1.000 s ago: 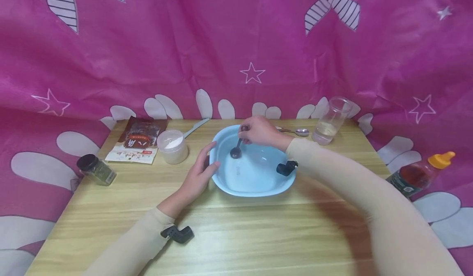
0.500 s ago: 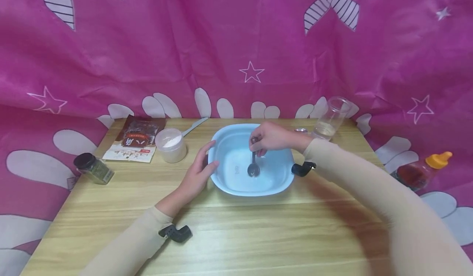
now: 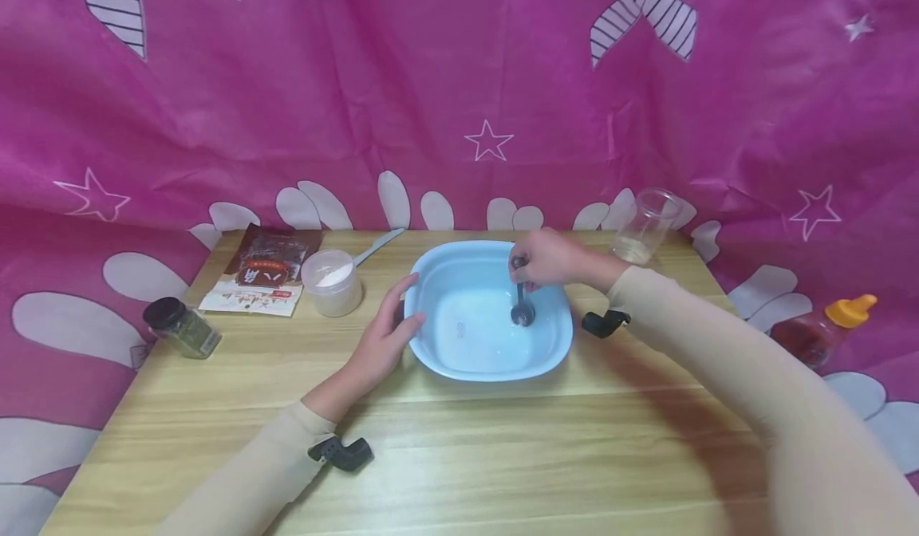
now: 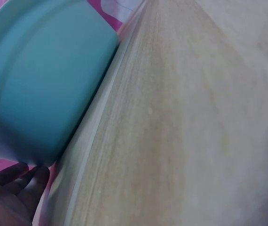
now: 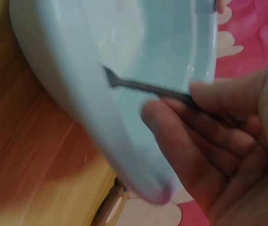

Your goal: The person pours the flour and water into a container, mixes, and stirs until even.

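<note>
A light blue plastic basin (image 3: 467, 356) rests on the wooden table, with glossy reflections on its floor. My left hand (image 3: 382, 335) holds its left side, thumb over the rim and fingers along the outer wall; the left wrist view shows several fingertips (image 4: 39, 181) against that wall. A small dark metal spoon (image 3: 522, 313) points down inside the basin's right half. My right hand (image 3: 551, 257) pinches the spoon's handle between thumb and fingers. From the right wrist, the spoon (image 5: 148, 88) is seen slanting in over the rim, its bowl partly hidden.
Left of the basin stand a tub of white powder (image 3: 333, 285), a pale knife (image 3: 379, 245), a brown-and-white packet (image 3: 262, 273) and a dark-lidded herb jar (image 3: 183, 329). A clear cup (image 3: 642, 229) with liquid and a yellow-capped bottle (image 3: 818, 333) are at right. Pink cloth hangs behind.
My right hand has carried the spoon from the basin's left side to its right side. The left hand keeps its place on the rim, and the basin stays put.
</note>
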`<state>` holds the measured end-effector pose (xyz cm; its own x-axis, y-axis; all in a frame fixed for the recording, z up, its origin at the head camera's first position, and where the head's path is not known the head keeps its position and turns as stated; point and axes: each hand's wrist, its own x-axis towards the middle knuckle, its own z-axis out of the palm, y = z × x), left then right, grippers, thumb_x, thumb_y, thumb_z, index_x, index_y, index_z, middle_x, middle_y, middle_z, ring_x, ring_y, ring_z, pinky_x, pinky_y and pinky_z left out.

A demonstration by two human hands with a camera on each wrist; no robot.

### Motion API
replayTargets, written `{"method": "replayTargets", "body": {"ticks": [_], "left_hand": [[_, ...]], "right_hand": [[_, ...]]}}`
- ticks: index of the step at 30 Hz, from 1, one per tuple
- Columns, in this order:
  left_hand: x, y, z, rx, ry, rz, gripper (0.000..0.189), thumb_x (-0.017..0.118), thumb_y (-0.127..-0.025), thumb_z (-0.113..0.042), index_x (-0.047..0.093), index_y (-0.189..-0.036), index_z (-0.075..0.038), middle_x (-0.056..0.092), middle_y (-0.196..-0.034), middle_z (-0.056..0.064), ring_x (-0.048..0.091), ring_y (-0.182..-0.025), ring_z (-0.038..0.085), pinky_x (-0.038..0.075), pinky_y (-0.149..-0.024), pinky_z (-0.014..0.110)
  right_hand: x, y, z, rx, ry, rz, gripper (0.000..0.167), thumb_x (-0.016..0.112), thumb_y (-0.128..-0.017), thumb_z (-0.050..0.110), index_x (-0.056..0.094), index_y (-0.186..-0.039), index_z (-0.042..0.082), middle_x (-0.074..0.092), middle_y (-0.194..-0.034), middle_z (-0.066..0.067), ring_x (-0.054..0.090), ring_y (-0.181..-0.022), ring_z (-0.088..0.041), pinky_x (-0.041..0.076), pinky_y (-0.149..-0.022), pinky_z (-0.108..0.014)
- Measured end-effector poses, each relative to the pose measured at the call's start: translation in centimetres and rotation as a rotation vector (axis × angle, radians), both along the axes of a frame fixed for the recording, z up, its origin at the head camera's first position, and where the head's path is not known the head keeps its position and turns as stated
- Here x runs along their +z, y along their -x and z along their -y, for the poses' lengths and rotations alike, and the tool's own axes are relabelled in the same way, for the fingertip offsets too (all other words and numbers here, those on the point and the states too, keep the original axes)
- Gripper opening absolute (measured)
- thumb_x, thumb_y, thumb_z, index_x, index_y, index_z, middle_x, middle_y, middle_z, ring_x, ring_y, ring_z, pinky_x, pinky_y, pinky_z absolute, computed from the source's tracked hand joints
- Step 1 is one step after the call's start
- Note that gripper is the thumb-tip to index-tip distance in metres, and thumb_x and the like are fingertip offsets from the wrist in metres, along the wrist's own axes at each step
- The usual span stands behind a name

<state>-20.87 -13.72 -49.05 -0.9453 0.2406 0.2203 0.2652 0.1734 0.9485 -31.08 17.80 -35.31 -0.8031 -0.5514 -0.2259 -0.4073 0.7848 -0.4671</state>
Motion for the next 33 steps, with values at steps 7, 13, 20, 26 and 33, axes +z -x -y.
{"method": "replayTargets", "body": {"ticks": [7, 13, 20, 26, 33], "left_hand": [[0.1, -0.1, 0.0, -0.005, -0.007, 0.016, 0.065, 0.060, -0.114, -0.024, 0.035, -0.174, -0.024, 0.053, -0.164, 0.027, 0.055, -0.150, 0.042, 0.051, -0.117, 0.060], [0.0, -0.1, 0.0, -0.007, -0.004, 0.012, 0.065, 0.060, -0.114, -0.025, 0.035, -0.174, -0.024, 0.056, -0.161, 0.027, 0.057, -0.148, 0.042, 0.052, -0.116, 0.059], [0.1, 0.0, 0.1, -0.010, -0.007, 0.018, 0.065, 0.060, -0.115, -0.025, 0.034, -0.174, -0.025, 0.054, -0.162, 0.028, 0.056, -0.149, 0.043, 0.053, -0.115, 0.059], [0.1, -0.1, 0.1, -0.006, -0.011, 0.020, 0.065, 0.060, -0.114, -0.024, 0.034, -0.174, -0.023, 0.055, -0.161, 0.030, 0.057, -0.147, 0.044, 0.055, -0.113, 0.058], [0.1, 0.0, 0.0, -0.009, -0.005, 0.017, 0.065, 0.060, -0.114, -0.024, 0.034, -0.174, -0.024, 0.055, -0.162, 0.028, 0.057, -0.148, 0.043, 0.055, -0.114, 0.058]], "right_hand": [[-0.1, -1.0, 1.1, 0.106, 0.084, 0.196, 0.008, 0.077, -0.105, 0.010, 0.081, -0.105, 0.004, 0.079, -0.088, -0.004, 0.082, -0.084, -0.023, 0.068, -0.081, -0.033], [-0.5, 0.2, 0.1, 0.003, 0.095, 0.078, 0.007, 0.077, -0.103, 0.010, 0.080, -0.099, 0.005, 0.078, -0.085, -0.004, 0.080, -0.079, -0.020, 0.067, -0.076, -0.034], [-0.3, -0.9, 0.7, 0.125, 0.085, 0.261, 0.011, 0.078, -0.104, 0.010, 0.081, -0.105, 0.000, 0.080, -0.088, -0.005, 0.082, -0.085, -0.025, 0.069, -0.079, -0.035], [-0.3, -1.0, 1.4, 0.070, 0.132, 0.156, 0.009, 0.078, -0.105, 0.011, 0.081, -0.104, 0.003, 0.080, -0.088, -0.004, 0.082, -0.087, -0.027, 0.068, -0.079, -0.034], [-0.3, -0.5, 0.5, 0.057, 0.043, 0.121, 0.008, 0.076, -0.103, 0.007, 0.080, -0.098, 0.000, 0.077, -0.081, -0.004, 0.080, -0.076, -0.023, 0.067, -0.073, -0.033]]}}
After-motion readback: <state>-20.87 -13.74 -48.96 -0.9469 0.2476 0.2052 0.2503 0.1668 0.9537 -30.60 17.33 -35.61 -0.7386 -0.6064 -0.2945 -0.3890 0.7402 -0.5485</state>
